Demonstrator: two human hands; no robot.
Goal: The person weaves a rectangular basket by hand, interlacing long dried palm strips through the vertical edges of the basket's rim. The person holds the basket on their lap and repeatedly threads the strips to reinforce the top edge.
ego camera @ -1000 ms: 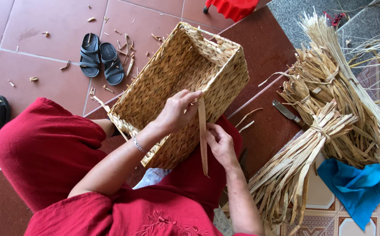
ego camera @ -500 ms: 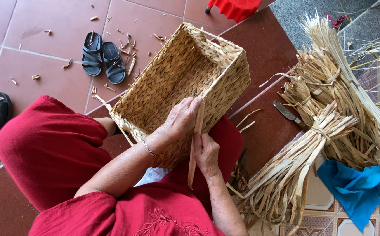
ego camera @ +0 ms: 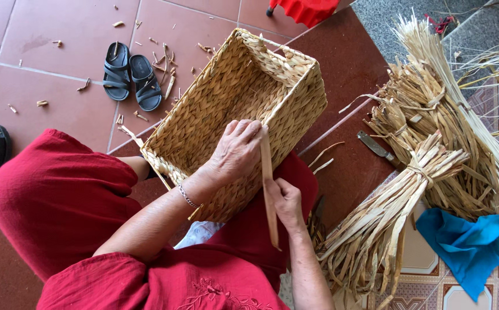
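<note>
Both hands busy mid-frame: my left hand (ego camera: pixel 235 150) presses the nearly finished basket (ego camera: pixel 232 109), my right hand (ego camera: pixel 284 198) pinches a strip (ego camera: pixel 268 183), bundles (ego camera: pixel 387 229) unused at right.

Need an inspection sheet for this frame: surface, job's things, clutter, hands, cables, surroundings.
Surface: red tiled floor, patterned tiles at right.
Job's things: woven basket tilted on the lap; flat strip upright against its wall.
Clutter: fibre scraps on the tiles; knife beside dried fibre bundles; blue cloth.
Hands: left hand on the basket wall, touching the strip's top; right hand grips the strip.
Cables: nothing seen.
Surroundings: black sandals; red cloth at the top edge.
</note>
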